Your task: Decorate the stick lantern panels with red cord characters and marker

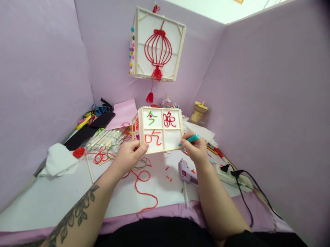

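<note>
My left hand (pixel 129 155) grips the lower left corner of a small white box lantern (pixel 161 129) with a pale stick frame. Its front is split into panes bearing green and red yarn characters; the lower right pane is blank. My right hand (pixel 195 148) is closed round a teal pen (pixel 192 138), whose tip rests at the lantern's lower right edge. The lantern is held upright above the white table (pixel 46 201).
A finished lantern (pixel 157 44) with a red yarn design hangs on the back wall. On the table lie a glue gun (pixel 186 173), red yarn (pixel 142 181), a power strip (pixel 232 176) with black cords, a white cloth (pixel 58 160), sticks and craft scraps. Purple partitions close in the three sides.
</note>
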Available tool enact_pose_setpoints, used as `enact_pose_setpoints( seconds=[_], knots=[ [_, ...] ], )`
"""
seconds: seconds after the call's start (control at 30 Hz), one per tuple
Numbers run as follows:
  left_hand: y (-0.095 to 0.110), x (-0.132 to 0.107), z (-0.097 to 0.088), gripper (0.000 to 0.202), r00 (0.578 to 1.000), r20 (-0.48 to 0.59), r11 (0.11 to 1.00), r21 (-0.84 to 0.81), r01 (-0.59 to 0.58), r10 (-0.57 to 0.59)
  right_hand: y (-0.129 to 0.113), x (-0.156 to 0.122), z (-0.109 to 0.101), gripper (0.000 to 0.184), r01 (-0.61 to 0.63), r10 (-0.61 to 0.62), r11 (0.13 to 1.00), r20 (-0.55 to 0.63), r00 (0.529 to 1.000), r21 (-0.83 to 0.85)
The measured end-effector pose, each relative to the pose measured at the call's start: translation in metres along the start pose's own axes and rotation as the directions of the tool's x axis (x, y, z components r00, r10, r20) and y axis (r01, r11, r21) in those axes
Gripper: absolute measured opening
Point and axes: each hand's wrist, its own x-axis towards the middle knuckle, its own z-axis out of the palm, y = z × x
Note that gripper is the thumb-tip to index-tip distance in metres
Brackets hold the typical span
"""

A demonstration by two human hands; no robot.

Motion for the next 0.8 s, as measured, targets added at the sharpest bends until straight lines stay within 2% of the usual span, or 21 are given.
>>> enact_pose_setpoints(
  seconds=[0.4, 0.8],
  knots=[
    [0.0001, 0.0006, 0.0002, 0.046, 1.0, 0.017, 1.0, -0.009, -0.001, 0.001, 0.003, 0.0006, 0.0022, 0.009, 0.0, -0.002, 1.0, -0.052, 0.999, -0.032],
    [0.0019, 0.0, -0.0009, 0.044, 0.999, 0.035, 0.999, -0.026, 0.021, -0.02, 0.0019, 0.0023, 0.0017, 0.009, -0.003, 0.001, 1.0, -0.049, 0.999, -0.024]
  ],
)
